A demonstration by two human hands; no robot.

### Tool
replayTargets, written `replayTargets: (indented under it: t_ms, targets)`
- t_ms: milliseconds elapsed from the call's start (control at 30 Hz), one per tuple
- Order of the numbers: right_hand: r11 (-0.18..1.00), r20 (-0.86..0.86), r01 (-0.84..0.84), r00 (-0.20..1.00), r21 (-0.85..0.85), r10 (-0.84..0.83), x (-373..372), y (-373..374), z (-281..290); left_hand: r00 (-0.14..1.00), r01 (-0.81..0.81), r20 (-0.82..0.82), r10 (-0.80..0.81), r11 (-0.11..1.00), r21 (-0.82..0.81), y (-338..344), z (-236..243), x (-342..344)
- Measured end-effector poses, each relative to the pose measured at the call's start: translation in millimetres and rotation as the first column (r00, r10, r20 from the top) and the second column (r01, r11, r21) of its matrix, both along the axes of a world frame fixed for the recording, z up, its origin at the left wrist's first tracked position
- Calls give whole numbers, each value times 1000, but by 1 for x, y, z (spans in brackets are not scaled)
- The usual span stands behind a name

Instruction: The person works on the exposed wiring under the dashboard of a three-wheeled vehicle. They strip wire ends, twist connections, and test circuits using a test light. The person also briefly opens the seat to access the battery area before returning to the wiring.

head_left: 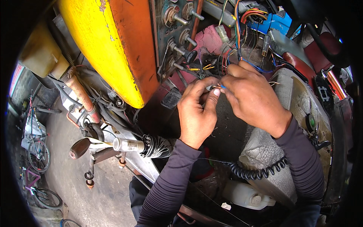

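Both my hands meet at the middle of the view, above a dark textured floor panel. My left hand (197,113) is closed in a pinch, thumb and forefinger on the bare copper end of a thin wire. Beside it my right hand (255,98) is also closed, its fingers round a thin blue wire (223,87) at the same spot. The fingertips nearly touch, and the exact joint between the wires is partly hidden. Just beyond them hangs a bundle of coloured wires (238,41). Yellow wires (204,68) stick out to the left of it.
A control panel with several levers (177,19) stands ahead, beside a yellow and orange metal cover (109,45). A cracked grey casing (270,143) and a coiled black cable (261,172) lie at the right. Below is a white plastic jug (247,195). Bicycles (38,155) stand far left.
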State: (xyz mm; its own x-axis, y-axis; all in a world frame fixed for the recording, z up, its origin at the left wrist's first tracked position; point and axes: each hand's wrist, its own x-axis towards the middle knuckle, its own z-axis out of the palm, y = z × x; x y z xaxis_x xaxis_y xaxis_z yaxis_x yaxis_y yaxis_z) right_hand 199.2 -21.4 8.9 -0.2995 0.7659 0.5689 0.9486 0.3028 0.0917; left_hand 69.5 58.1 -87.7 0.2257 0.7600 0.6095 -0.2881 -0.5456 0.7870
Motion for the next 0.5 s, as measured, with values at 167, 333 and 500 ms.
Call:
replayTargets:
  t_ms: [167,333,500]
  targets:
    - [1000,36,23,999,19,-23,-2,-1,0,993,-57,-94,65,995,79,1,-1,0]
    - [999,2,36,999,14,-36,-3,-1,1,996,-65,-54,64,998,-3,0,0,1]
    - [1000,-90,26,996,6,-26,-4,-3,8,996,-43,-80,40,998,-35,-2,6,-4]
